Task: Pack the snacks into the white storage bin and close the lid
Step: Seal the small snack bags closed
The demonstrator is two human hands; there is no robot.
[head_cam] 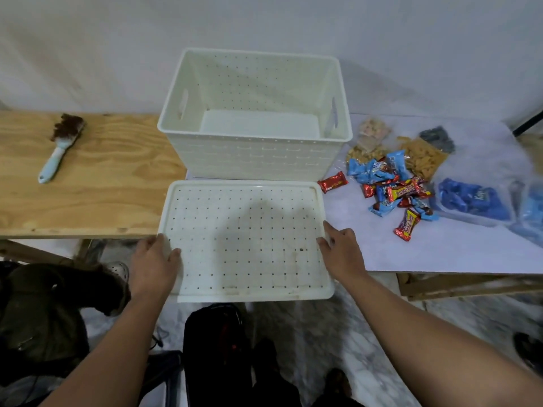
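Note:
The white storage bin (255,148) stands open and empty at the middle of the table. Its perforated white lid (244,230) lies flat in front of it, overhanging the table's near edge. My left hand (152,264) grips the lid's left edge, thumb on top. My right hand (342,249) holds the lid's right edge. To the right lies a pile of snacks (396,189): blue and red wrapped bars, with one red bar (332,182) apart near the bin. Clear bags of nuts and crackers (423,157) lie behind the pile.
A brush with a light blue handle (58,149) lies on the plywood at the left. Clear boxes of blue packets (476,201) sit at the far right on the white sheet. Dark bags (217,356) and a shoe (117,270) lie on the floor below.

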